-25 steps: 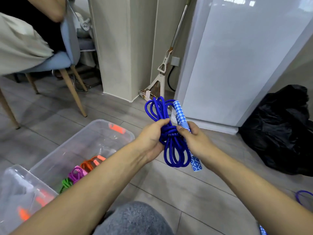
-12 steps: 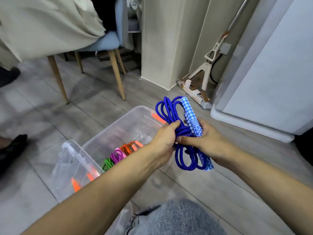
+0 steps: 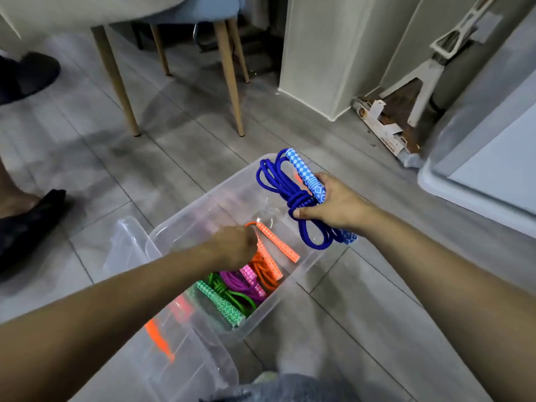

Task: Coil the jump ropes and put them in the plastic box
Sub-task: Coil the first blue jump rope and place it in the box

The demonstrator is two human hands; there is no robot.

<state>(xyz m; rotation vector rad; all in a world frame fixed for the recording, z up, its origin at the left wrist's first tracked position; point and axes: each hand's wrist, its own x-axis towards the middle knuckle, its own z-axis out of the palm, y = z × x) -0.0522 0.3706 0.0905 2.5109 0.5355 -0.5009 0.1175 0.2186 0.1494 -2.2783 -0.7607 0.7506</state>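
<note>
The right hand (image 3: 333, 206) grips the coiled blue rope (image 3: 285, 195) at its wrapped middle, thumb under the wraps and fingers curled over the patterned blue handles (image 3: 307, 177). One loop bunch fans up and away from the grip, and another hangs below it, with the handles' lower ends poking out beside the wrist. The bundle hovers over the far right corner of the clear box (image 3: 220, 195), not touching it. Down and to the left of that grip, the left hand (image 3: 235, 248) reaches into the box with its fingers curled; it seems to pinch the orange rope (image 3: 265, 271) near the top of its handles, though the fingertips are hidden behind the knuckles, so the hold is not certain. One orange handle (image 3: 277, 242) slants away from the left hand toward the right hand's hanging loop. Nearer than the left hand, inside the box, lie the purple rope (image 3: 237, 281) and the green rope (image 3: 232, 297), each coiled with patterned handles. The lid (image 3: 162, 352) leans against the box's near left side. Beyond the blue rope stand wooden chair legs (image 3: 232, 82) on the grey floor (image 3: 362, 314).
</note>
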